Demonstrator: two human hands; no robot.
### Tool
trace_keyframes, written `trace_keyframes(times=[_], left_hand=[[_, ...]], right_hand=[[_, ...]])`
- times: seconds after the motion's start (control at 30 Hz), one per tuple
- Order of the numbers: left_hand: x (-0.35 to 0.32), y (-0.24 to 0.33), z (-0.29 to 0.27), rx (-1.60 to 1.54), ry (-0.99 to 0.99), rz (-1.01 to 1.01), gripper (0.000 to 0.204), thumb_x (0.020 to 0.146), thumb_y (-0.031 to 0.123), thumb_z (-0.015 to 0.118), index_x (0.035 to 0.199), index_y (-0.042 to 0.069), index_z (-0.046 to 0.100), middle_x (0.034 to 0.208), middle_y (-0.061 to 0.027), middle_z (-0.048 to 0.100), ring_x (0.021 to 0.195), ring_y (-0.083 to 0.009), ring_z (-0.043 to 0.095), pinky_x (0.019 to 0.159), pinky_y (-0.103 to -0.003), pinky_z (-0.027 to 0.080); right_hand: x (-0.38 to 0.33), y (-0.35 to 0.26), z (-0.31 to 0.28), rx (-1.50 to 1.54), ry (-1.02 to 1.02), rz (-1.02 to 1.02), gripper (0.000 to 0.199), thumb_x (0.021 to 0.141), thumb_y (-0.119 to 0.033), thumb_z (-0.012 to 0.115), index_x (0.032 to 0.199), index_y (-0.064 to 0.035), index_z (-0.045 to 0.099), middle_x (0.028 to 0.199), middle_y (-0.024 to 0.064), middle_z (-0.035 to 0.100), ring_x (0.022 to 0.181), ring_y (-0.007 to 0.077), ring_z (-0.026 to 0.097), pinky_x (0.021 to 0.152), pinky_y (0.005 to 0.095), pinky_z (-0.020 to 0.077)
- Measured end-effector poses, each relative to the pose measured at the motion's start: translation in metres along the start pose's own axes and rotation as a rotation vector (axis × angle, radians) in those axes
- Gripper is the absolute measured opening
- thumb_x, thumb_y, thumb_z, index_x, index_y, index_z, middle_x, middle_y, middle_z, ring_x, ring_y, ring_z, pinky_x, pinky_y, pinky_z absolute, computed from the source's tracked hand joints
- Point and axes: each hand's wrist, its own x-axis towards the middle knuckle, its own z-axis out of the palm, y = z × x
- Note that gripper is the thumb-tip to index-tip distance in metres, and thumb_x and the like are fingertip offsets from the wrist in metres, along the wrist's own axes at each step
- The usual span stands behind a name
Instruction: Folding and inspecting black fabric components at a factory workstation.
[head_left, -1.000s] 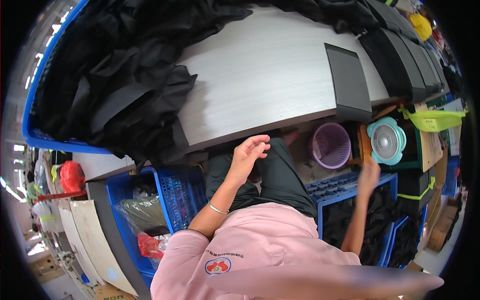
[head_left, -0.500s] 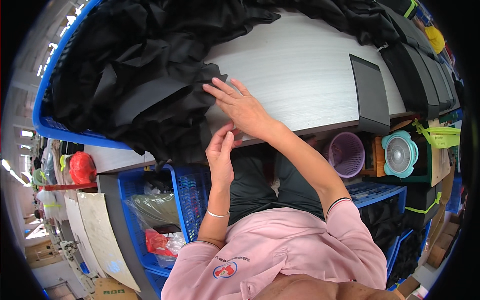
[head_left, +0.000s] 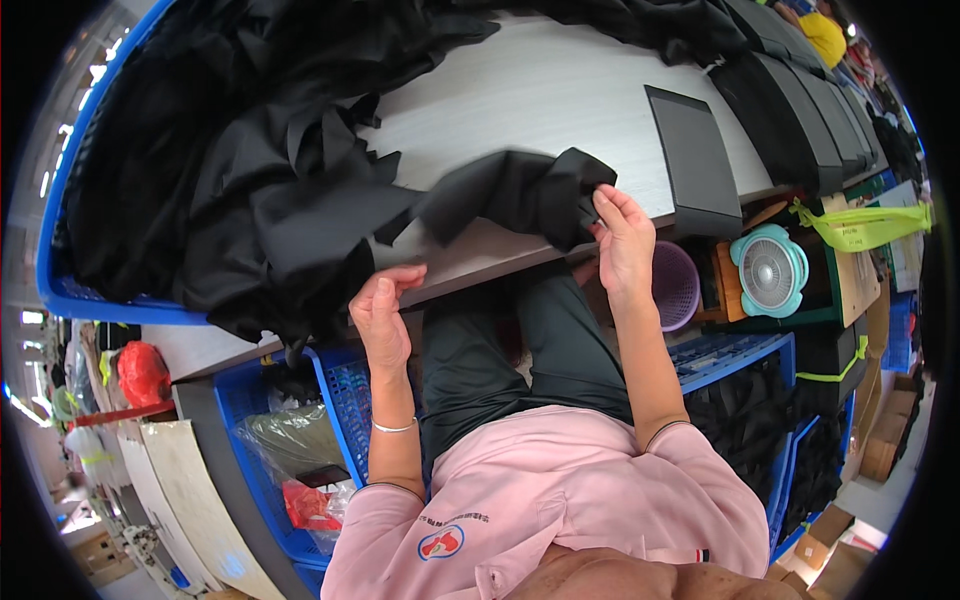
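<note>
My right hand [head_left: 628, 248] pinches the end of a black fabric piece [head_left: 505, 195] between thumb and fingers. The piece stretches leftward above the front of the pale table, slightly blurred, and its left end meets the heap of black fabric [head_left: 270, 190]. Below the heap's right edge, in front of the table edge, my left hand [head_left: 383, 312] is open with nothing visible in it, thumb raised and fingers pointing right. A flat dark grey panel [head_left: 690, 155] lies on the table beyond my right hand.
The heap fills a large blue crate [head_left: 50, 240] at the left. Stacks of black folded pieces [head_left: 800, 110] line the far right. Below the table edge stand a purple basket [head_left: 675, 285], a teal fan [head_left: 770, 270] and a smaller blue crate [head_left: 335, 410].
My right hand has moved right from the heap's edge, drawing a black fabric piece with it. My left hand has shifted slightly left and down, apart from the right. The view has shifted a little.
</note>
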Motion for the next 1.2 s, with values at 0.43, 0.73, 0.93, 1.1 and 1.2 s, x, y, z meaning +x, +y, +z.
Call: trace_keyframes(times=[0.43, 0.73, 0.93, 1.1, 1.2], left_hand=[[0.013, -0.021, 0.154, 0.768, -0.36, 0.295, 0.07, 0.074, 0.012, 0.082, 0.136, 0.003, 0.052, 0.131, -0.018, 0.054, 0.121, -0.0363, 0.052, 0.102, -0.042, 0.044], [0.019, -0.029, 0.158, 0.632, -0.361, 0.309, 0.012, 0.082, 0.011, 0.073, 0.092, 0.005, 0.072, 0.086, -0.0085, 0.067, 0.083, -0.0301, 0.062, 0.076, -0.038, 0.047], [-0.02, 0.017, 0.166, 0.571, -0.572, 0.42, 0.016, 0.077, 0.003, 0.076, 0.092, 0.006, 0.075, 0.083, -0.0063, 0.068, 0.078, -0.0237, 0.061, 0.072, -0.033, 0.048], [-0.045, 0.003, 0.153, 0.248, -0.7, -0.022, 0.021, 0.083, 0.005, 0.077, 0.103, 0.005, 0.073, 0.093, -0.0034, 0.069, 0.085, -0.0124, 0.062, 0.077, -0.025, 0.049], [-0.07, 0.007, 0.161, 0.156, -0.884, -0.282, 0.027, 0.085, 0.01, 0.079, 0.109, 0.004, 0.067, 0.091, -0.0007, 0.063, 0.087, -0.007, 0.057, 0.081, -0.023, 0.048]], right_hand=[[-0.07, 0.035, -0.042, -0.406, -0.049, -0.185, 0.033, 0.092, 0.0, 0.065, 0.124, 0.0015, 0.061, 0.111, 0.0037, 0.055, 0.083, 0.0044, 0.056, 0.072, 0.0225, 0.0519], [-0.06, 0.01, -0.025, -1.255, -0.48, -0.978, 0.02, 0.083, -0.006, 0.063, 0.103, -0.0029, 0.066, 0.099, 0.0141, 0.064, 0.096, 0.0322, 0.064, 0.081, 0.0378, 0.0537], [-0.019, 0.033, -0.05, -0.98, -0.763, -0.836, 0.028, 0.089, -0.015, 0.064, 0.117, -0.012, 0.065, 0.108, 0.0135, 0.066, 0.097, 0.0245, 0.065, 0.08, 0.0389, 0.0518], [-0.002, 0.032, -0.002, -0.304, -0.49, -0.448, 0.034, 0.094, -0.02, 0.061, 0.126, -0.0118, 0.06, 0.108, 0.0113, 0.067, 0.096, 0.0235, 0.065, 0.087, 0.0376, 0.0503], [0.006, 0.023, 0.024, 0.088, -0.302, -0.212, 0.037, 0.096, -0.023, 0.06, 0.132, -0.0116, 0.057, 0.108, 0.01, 0.068, 0.095, 0.0229, 0.065, 0.091, 0.0368, 0.0494]])
